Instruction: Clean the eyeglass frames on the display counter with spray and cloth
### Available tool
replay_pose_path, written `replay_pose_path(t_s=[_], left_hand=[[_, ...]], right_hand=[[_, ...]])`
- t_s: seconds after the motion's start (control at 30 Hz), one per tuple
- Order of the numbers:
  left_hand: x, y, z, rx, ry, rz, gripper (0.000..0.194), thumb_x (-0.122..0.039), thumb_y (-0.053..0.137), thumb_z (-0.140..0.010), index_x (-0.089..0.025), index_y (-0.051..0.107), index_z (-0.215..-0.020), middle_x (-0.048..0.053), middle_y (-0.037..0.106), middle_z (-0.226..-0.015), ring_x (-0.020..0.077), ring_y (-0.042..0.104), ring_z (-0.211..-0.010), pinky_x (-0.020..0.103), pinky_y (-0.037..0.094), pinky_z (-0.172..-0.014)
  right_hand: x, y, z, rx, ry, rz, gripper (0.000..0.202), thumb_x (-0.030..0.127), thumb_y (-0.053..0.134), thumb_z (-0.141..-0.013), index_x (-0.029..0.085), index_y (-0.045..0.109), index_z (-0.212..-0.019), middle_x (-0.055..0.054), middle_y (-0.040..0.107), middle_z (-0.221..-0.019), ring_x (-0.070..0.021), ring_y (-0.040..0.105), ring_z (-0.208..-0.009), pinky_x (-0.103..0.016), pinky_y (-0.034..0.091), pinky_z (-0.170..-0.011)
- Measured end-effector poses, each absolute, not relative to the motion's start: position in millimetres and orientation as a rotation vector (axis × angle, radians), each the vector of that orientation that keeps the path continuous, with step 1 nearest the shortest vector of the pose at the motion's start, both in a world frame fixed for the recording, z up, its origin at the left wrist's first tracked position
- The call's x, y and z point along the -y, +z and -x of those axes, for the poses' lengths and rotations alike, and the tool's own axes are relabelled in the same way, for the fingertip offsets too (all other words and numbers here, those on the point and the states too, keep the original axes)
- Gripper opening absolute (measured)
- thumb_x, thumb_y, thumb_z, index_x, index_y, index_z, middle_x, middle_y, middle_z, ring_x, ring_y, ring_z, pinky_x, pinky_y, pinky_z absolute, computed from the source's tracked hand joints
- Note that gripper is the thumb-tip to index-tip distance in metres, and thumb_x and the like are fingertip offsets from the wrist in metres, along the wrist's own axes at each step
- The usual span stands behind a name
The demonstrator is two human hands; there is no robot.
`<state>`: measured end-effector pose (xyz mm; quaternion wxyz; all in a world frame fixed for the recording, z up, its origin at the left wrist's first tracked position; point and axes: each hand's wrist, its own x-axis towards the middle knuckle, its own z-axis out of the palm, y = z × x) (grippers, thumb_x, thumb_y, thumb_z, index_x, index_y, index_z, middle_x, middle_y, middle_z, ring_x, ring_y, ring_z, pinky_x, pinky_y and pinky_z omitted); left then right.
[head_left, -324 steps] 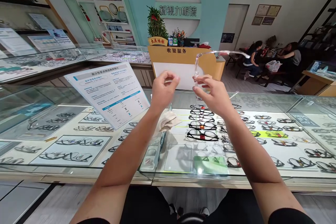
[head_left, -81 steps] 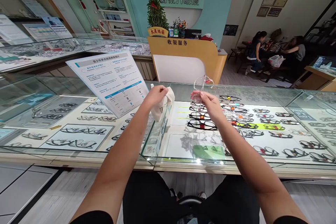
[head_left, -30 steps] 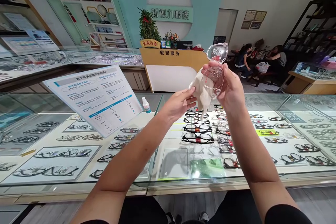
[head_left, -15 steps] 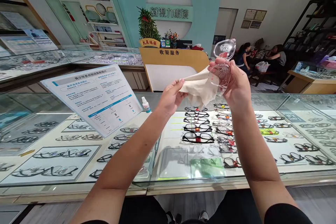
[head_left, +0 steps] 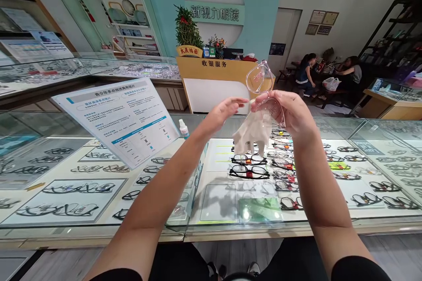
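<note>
Above the glass counter my right hand holds a pair of clear-framed glasses, one lens raised over the fingers and the other partly behind them. A cream cloth hangs in loose folds from the fingertips of the same hand, below the glasses. My left hand is just left of the cloth, fingers stretched toward the glasses and apart, with nothing held between them.
The glass display counter holds rows of black-framed glasses. A printed sheet stands tilted at the left, beside a small white bottle. Two people sit at a table in the back right.
My left hand has let go of the cloth, which now hangs down from my right hand. The glasses have turned and shifted left and slightly down.
</note>
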<state>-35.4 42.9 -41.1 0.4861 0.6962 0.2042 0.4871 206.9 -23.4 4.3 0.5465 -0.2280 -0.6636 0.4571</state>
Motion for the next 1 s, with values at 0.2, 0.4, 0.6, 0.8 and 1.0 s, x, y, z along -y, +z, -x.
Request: replay_pose_path(t_s=[0.2, 0.4, 0.6, 0.8, 1.0], left_hand=[[-12, -25, 28, -0.496, 0.981, -1.689, 0.061, -0.072, 0.095, -0.077, -0.019, 0.066, -0.084, 0.0, 0.062, -0.082, 0.0135, 0.055, -0.077, 0.028, 0.043, -0.073], [-6, -18, 36, -0.56, 0.919, -1.699, 0.059, -0.07, 0.095, -0.079, -0.019, 0.066, -0.083, -0.001, 0.058, -0.076, 0.0113, 0.051, -0.066, 0.026, 0.035, -0.059], [-3, -15, 38, -0.61, 0.901, -1.649, 0.055, -0.071, 0.09, -0.083, -0.02, 0.074, -0.093, 0.002, 0.066, -0.083, 0.013, 0.055, -0.068, 0.026, 0.04, -0.06], [-6, -16, 41, -0.601, 0.927, -1.662, 0.034, -0.05, 0.087, -0.088, -0.021, 0.071, -0.086, 0.0, 0.061, -0.081, 0.0137, 0.054, -0.071, 0.028, 0.042, -0.066], [-6, -18, 40, -0.69, 0.896, -1.561, 0.025, -0.048, 0.081, -0.091, -0.024, 0.076, -0.094, 0.002, 0.071, -0.088, 0.0176, 0.064, -0.076, 0.03, 0.046, -0.067]], right_hand=[[21, 1, -203, 1.656, 1.156, 0.472, 0.041, 0.063, 0.082, -0.095, 0.024, 0.091, -0.104, -0.01, 0.089, -0.103, -0.0314, 0.084, -0.115, -0.046, 0.071, -0.096], [21, 2, -204, 1.704, 1.116, 0.516, 0.042, 0.064, 0.079, -0.098, 0.025, 0.092, -0.106, -0.009, 0.089, -0.101, -0.0287, 0.083, -0.115, -0.04, 0.07, -0.093], [21, 1, -202, 1.758, 1.113, 0.505, 0.042, 0.065, 0.077, -0.1, 0.026, 0.093, -0.107, -0.008, 0.088, -0.101, -0.0282, 0.082, -0.117, -0.042, 0.068, -0.099], [25, 2, -197, 1.772, 1.111, 0.502, 0.044, 0.064, 0.074, -0.102, 0.025, 0.093, -0.11, -0.008, 0.088, -0.101, -0.0277, 0.082, -0.113, -0.044, 0.067, -0.102], [20, -3, -193, 1.804, 1.129, 0.457, 0.041, 0.063, 0.073, -0.104, 0.029, 0.093, -0.114, -0.006, 0.089, -0.107, -0.0241, 0.083, -0.107, -0.038, 0.066, -0.099]])
